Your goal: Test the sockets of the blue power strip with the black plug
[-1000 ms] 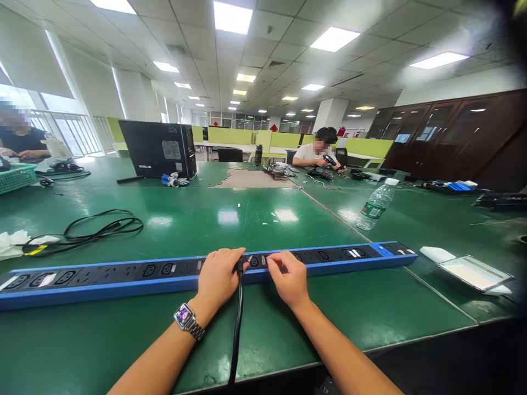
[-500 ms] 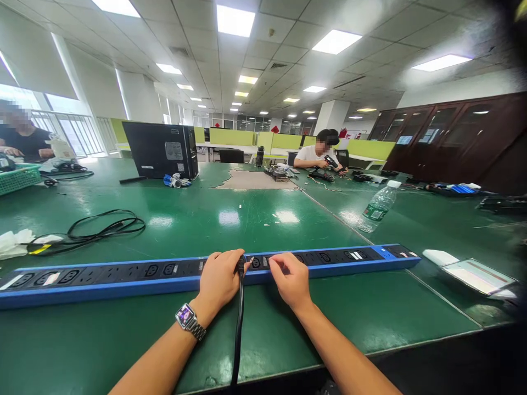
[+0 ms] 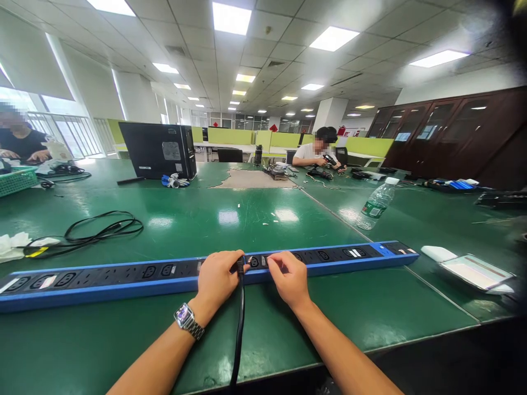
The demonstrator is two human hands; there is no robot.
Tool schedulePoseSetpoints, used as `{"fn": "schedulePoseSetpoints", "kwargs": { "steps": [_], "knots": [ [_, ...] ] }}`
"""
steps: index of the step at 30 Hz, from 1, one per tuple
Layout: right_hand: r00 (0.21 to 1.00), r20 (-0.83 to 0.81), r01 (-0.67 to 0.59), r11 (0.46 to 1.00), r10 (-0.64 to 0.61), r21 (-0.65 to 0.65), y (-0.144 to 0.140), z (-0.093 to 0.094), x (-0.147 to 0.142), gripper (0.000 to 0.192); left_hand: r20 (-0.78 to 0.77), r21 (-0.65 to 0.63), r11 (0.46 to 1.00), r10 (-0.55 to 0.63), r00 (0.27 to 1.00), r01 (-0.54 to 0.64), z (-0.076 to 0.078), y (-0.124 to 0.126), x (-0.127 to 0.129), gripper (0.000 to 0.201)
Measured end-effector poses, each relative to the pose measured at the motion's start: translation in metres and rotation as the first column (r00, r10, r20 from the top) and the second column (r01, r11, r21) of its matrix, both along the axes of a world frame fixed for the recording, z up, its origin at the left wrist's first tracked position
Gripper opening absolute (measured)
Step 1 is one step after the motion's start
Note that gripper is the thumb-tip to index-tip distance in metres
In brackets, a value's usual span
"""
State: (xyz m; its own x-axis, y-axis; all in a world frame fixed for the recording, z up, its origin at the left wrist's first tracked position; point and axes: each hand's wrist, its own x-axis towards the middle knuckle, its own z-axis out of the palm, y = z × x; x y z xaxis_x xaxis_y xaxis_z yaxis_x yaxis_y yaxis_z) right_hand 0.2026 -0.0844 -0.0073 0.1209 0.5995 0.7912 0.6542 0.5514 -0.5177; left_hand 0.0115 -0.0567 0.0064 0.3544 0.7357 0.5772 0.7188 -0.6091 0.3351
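Right now a big green table [image 3: 263, 219] is holding a long blue power strip [image 3: 123, 277] that is lying sideways across the front. Behind it, a black computer box [image 3: 158, 149] is standing, and a water bottle [image 3: 375, 206] is lying tilted on the right. The left hand [image 3: 218, 277], with a watch [image 3: 187, 320], is closing on a black plug [image 3: 240, 266] sitting in the strip. The right hand [image 3: 288, 280] is resting its bent fingers on the strip just beside the plug, holding nothing.
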Motion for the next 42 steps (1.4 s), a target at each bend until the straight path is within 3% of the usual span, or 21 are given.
{"fn": "schedulePoseSetpoints", "kwargs": {
  "steps": [14,42],
  "knots": [
    [1.000,0.000,0.002,1.000,-0.002,-0.021,-0.0001,-0.0010,0.0006,0.019,-0.006,-0.024,0.999,0.029,1.000,-0.029,-0.0011,-0.0009,0.0006,0.018],
    [1.000,0.005,0.008,0.999,-0.007,-0.049,-0.0010,0.0015,0.0016,0.020,0.012,0.048,0.993,0.105,0.994,-0.106,-0.0045,-0.0022,0.0042,0.022]
  ]
}}
